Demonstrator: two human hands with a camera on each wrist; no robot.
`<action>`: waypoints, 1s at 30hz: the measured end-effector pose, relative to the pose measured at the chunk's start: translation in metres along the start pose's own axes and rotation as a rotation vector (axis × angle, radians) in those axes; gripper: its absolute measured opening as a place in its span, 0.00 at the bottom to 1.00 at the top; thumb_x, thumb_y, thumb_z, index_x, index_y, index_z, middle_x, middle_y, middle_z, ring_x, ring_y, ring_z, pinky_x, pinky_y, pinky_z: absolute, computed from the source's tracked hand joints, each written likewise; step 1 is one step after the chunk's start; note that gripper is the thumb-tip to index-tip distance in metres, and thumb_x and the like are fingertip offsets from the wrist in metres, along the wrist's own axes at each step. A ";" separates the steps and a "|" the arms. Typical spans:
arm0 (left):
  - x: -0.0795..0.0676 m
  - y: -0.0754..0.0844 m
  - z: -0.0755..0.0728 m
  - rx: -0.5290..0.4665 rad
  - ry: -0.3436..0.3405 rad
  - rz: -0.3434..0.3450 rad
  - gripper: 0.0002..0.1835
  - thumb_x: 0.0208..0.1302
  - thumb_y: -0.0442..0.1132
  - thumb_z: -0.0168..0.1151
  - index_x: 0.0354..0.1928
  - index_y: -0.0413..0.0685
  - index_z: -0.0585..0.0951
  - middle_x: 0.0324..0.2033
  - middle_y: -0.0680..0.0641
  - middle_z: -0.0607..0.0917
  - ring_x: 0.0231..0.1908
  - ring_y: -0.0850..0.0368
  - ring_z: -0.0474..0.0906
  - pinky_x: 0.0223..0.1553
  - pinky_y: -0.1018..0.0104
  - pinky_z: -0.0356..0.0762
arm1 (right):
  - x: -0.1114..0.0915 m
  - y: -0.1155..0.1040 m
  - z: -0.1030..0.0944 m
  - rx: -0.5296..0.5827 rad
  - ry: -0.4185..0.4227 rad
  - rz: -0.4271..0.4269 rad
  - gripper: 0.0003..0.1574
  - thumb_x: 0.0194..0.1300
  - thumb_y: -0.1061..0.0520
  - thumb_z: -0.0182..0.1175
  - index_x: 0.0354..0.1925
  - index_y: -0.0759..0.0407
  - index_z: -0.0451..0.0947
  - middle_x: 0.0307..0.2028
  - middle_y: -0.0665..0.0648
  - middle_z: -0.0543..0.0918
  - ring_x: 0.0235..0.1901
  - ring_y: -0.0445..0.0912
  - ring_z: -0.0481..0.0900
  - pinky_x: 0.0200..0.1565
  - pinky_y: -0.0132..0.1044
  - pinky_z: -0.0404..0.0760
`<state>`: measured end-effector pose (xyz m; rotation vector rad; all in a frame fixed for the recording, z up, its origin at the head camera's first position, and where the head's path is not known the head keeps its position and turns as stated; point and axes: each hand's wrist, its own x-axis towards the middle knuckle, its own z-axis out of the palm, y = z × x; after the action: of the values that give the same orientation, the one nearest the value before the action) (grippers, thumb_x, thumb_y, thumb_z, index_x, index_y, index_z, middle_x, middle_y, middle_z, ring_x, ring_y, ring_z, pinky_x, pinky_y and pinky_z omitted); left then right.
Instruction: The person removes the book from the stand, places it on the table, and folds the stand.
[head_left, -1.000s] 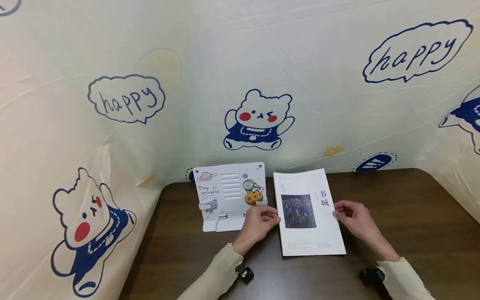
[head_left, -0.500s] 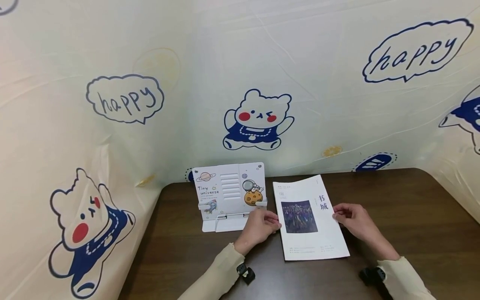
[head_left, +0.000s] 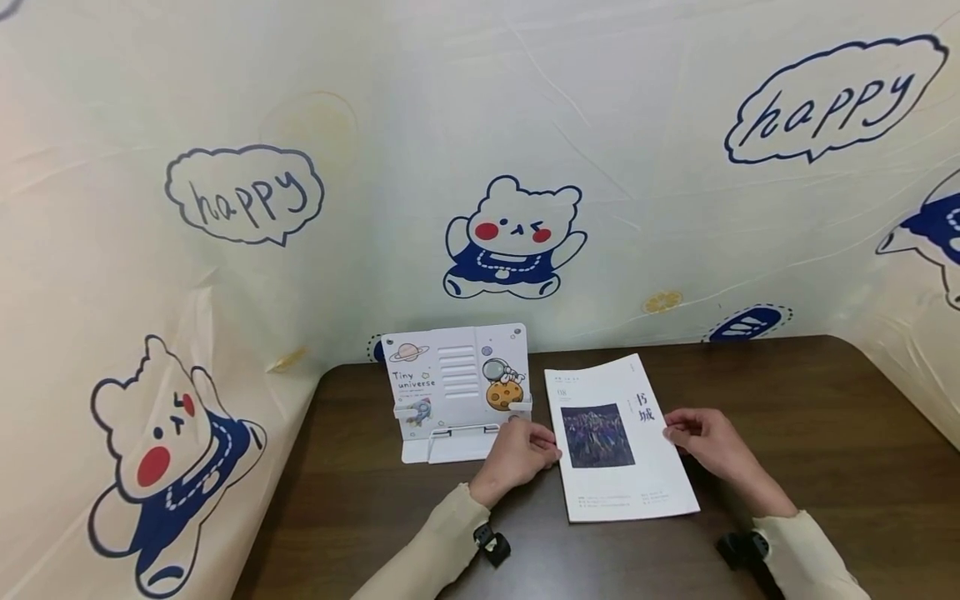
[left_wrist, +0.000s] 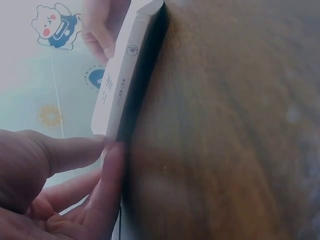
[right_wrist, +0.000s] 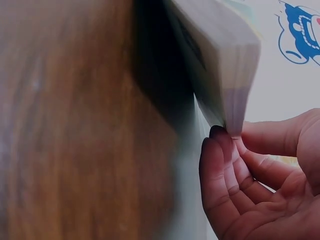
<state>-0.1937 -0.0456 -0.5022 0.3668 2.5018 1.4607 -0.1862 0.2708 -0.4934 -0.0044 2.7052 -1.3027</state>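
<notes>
A white magazine (head_left: 621,442) with a dark picture on its cover is held between both hands in the head view. My left hand (head_left: 517,454) pinches its left edge, thumb on the cover side and fingers beneath. The left wrist view shows the printed spine (left_wrist: 127,65) at those fingertips. From the other side, my right hand (head_left: 708,442) pinches the right edge; the page block (right_wrist: 237,65) rises from its thumb and fingers in the right wrist view. The cover's top edge bows slightly. A white book stand (head_left: 461,383) with astronaut and planet drawings stands just left of the magazine.
The brown wooden table (head_left: 825,433) extends under everything, with more of its surface to the right. A pale curtain (head_left: 645,167) printed with bears and "happy" bubbles hangs behind the table and along both sides.
The magazine's top has dropped toward me and its lower edge has shifted slightly nearer, so it lies flatter in view. Both hands keep their pinch, almost in place. The stand stays put.
</notes>
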 end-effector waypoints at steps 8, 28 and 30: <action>0.001 0.000 -0.001 -0.002 0.000 -0.020 0.10 0.61 0.30 0.72 0.43 0.31 0.88 0.30 0.43 0.92 0.25 0.63 0.86 0.28 0.73 0.81 | 0.003 0.000 -0.002 -0.044 -0.031 0.026 0.17 0.71 0.62 0.62 0.53 0.73 0.82 0.42 0.66 0.87 0.36 0.49 0.80 0.36 0.35 0.84; -0.001 -0.001 -0.004 -0.067 -0.018 -0.045 0.11 0.60 0.27 0.71 0.44 0.28 0.87 0.29 0.41 0.91 0.25 0.60 0.86 0.27 0.71 0.84 | 0.004 0.001 -0.003 -0.047 -0.076 0.086 0.17 0.71 0.63 0.63 0.52 0.76 0.81 0.40 0.66 0.86 0.32 0.46 0.83 0.36 0.39 0.90; -0.001 -0.002 -0.004 -0.069 -0.021 -0.043 0.11 0.60 0.27 0.71 0.44 0.28 0.87 0.29 0.41 0.91 0.25 0.60 0.86 0.27 0.70 0.84 | 0.003 0.000 -0.003 -0.049 -0.080 0.089 0.17 0.71 0.64 0.63 0.52 0.76 0.81 0.40 0.65 0.86 0.32 0.46 0.83 0.36 0.39 0.90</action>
<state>-0.1938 -0.0498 -0.5018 0.3122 2.4200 1.5143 -0.1899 0.2734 -0.4919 0.0567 2.6368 -1.1861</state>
